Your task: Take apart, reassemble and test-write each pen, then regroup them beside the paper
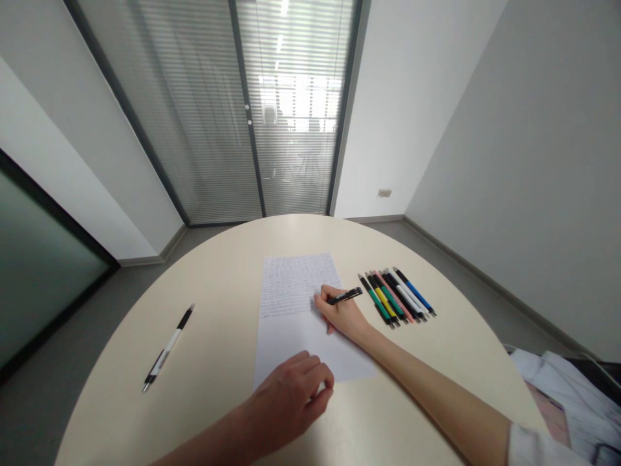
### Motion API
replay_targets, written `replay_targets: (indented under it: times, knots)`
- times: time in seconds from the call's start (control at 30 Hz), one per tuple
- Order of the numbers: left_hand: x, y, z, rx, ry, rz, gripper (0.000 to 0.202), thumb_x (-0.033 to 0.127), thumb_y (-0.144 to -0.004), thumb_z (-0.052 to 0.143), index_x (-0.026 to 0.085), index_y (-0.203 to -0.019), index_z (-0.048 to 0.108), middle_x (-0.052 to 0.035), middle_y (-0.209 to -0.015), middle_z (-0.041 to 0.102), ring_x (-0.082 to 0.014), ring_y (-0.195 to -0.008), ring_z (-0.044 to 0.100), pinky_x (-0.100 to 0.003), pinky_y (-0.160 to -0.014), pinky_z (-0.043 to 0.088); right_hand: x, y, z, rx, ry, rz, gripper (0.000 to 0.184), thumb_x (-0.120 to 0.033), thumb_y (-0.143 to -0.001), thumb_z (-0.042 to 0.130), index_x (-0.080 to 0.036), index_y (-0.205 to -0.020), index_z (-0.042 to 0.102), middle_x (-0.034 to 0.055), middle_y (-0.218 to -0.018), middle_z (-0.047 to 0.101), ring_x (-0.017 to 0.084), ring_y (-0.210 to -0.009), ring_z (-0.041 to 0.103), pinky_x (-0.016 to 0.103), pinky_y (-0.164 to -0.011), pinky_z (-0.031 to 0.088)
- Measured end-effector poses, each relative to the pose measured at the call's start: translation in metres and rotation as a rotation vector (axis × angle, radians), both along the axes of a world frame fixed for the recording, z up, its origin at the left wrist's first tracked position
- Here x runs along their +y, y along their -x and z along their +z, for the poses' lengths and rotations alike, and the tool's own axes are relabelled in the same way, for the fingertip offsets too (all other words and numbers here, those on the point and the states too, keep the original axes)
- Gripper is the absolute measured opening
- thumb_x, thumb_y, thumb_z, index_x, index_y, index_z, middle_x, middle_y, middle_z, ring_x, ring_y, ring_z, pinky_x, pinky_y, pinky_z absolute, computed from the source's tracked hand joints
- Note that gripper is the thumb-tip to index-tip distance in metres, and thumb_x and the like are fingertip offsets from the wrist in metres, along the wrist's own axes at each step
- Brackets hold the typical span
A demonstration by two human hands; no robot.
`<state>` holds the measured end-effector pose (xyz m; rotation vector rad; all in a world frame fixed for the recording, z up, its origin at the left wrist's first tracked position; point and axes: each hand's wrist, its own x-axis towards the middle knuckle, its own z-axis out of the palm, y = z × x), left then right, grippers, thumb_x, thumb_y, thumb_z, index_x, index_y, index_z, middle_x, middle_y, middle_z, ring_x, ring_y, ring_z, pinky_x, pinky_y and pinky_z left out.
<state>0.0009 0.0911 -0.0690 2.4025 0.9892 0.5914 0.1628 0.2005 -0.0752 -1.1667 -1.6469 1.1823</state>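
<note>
My right hand (339, 314) grips a black pen (345, 296), with its tip on a sheet of white paper (291, 291) covered in small handwriting on its upper half. The lower part of the sheet (310, 346) looks blank. My left hand (286, 401) rests with curled fingers on the sheet's near edge and holds nothing. To the right of my right hand lies a row of several colored pens (395, 296), side by side and apart from it. A single black-and-white pen (167, 349) lies alone on the left of the cream round table (140, 323).
Behind the table stands a glass door with slatted blinds (247, 116). White walls flank it, one with a wall socket (385, 193). Grey floor surrounds the table. White cloth (563, 401) lies at the lower right, and a dark-framed glass panel (39, 272) stands at the left.
</note>
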Motion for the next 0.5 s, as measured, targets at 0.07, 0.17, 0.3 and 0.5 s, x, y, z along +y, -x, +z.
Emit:
replay_targets:
  times: [0.07, 0.17, 0.3, 0.5]
  knots:
    - [0.0, 0.0, -0.001, -0.04, -0.003, 0.001, 0.014, 0.006, -0.085, 0.054, 0.019, -0.081, 0.056, 0.0009, -0.074, 0.059, -0.0148, -0.072, 0.052, -0.028, -0.075, 0.042, 0.0, -0.002, 0.003, 0.068, 0.026, -0.021, 0.036, -0.039, -0.082, 0.059, -0.02, -0.058, 0.041, -0.0086, -0.043, 0.047, 0.005, -0.027, 0.045, 0.014, -0.029, 0.021]
    - [0.003, 0.002, -0.001, -0.22, 0.081, 0.197, 0.01, 0.011, -0.084, 0.056, 0.02, -0.081, 0.055, 0.0014, -0.072, 0.058, -0.0144, -0.068, 0.053, -0.027, -0.068, 0.044, -0.008, -0.003, 0.012, 0.189, 0.093, -0.05, 0.041, -0.047, -0.083, 0.057, -0.022, -0.06, 0.035, -0.0096, -0.044, 0.047, 0.003, -0.026, 0.032, 0.014, -0.026, 0.021]
    - [0.012, 0.006, 0.001, -0.648, 0.373, 0.45, 0.022, 0.024, -0.08, 0.067, 0.021, -0.096, 0.051, 0.0005, -0.081, 0.063, -0.015, -0.071, 0.06, -0.027, -0.066, 0.049, -0.04, 0.003, 0.023, 0.299, 0.227, 0.043, 0.043, -0.053, -0.08, 0.063, -0.022, -0.064, 0.037, -0.0106, -0.043, 0.047, 0.002, -0.025, 0.025, 0.015, -0.024, 0.018]
    - [0.016, 0.009, 0.009, -0.91, 0.581, 0.42, 0.017, 0.028, -0.073, 0.075, 0.017, -0.079, 0.064, -0.0031, -0.076, 0.07, -0.0177, -0.075, 0.067, -0.027, -0.072, 0.053, -0.07, 0.019, 0.025, 0.613, 0.468, 0.222, 0.04, -0.041, -0.07, 0.08, -0.02, -0.066, 0.046, -0.0124, -0.036, 0.043, 0.001, -0.024, 0.02, 0.012, -0.023, 0.012]
